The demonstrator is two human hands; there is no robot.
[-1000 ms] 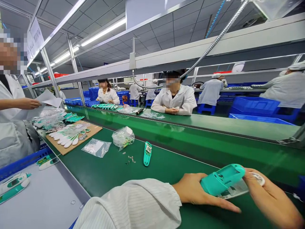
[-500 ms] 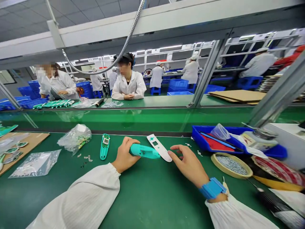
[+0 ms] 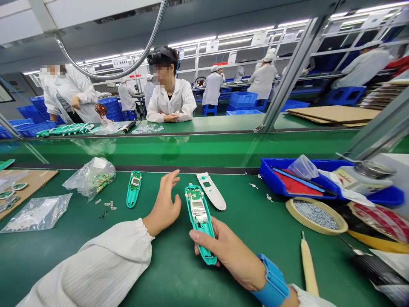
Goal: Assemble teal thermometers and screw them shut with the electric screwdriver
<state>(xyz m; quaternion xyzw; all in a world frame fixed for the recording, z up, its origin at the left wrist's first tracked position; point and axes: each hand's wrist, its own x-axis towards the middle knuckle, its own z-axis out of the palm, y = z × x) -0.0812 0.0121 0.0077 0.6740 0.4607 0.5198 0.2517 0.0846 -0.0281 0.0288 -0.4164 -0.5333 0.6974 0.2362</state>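
My right hand [image 3: 228, 251] grips a teal device shell [image 3: 200, 219] with its circuit board and screen facing up, held just above the green mat. Beside it my left hand [image 3: 165, 202] hovers with fingers spread, holding nothing. A white front cover [image 3: 211, 191] lies flat on the mat just beyond the shell. Another teal shell with a board [image 3: 133, 188] rests to the left of my left hand. A blue strap [image 3: 273, 285] circles my right wrist.
A plastic bag of parts [image 3: 92, 175], small loose metal pieces [image 3: 107, 206] and a flat clear bag [image 3: 36, 212] lie at left. At right stand a blue tray [image 3: 277, 181], a round dish of screws [image 3: 315, 215] and a wooden-handled tool [image 3: 308, 264]. Co-workers [image 3: 171, 100] sit across the conveyor.
The teal shell passed from my left hand to my right and now faces board-up. My left hand let go and spread. The white cover stays on the mat.
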